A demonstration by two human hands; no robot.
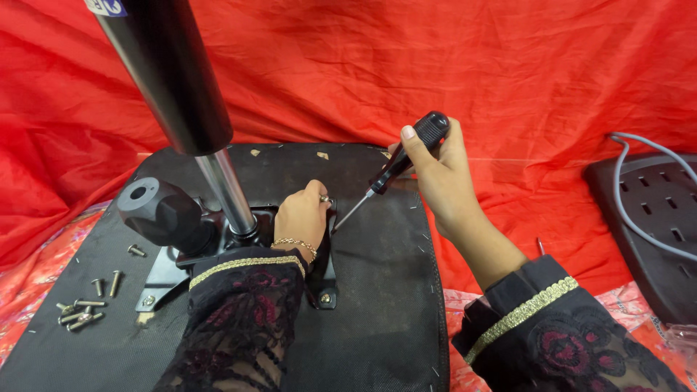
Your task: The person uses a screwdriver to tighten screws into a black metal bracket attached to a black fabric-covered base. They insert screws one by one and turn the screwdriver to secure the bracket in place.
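An upturned black chair seat (377,305) lies before me with a black metal mechanism plate (323,279) on its underside. A chrome and black gas cylinder (218,174) rises from the plate. My left hand (301,218) rests on the plate's far right corner, fingers curled around something small there. My right hand (435,174) grips a black-handled screwdriver (403,163), its thin shaft slanting down-left to the spot by my left fingers.
Several loose silver screws (83,308) lie on the seat at left, near a black adjustment knob (156,210). Red cloth (435,65) covers the background. A black slotted plastic panel (653,225) with a grey cable (632,210) sits at right.
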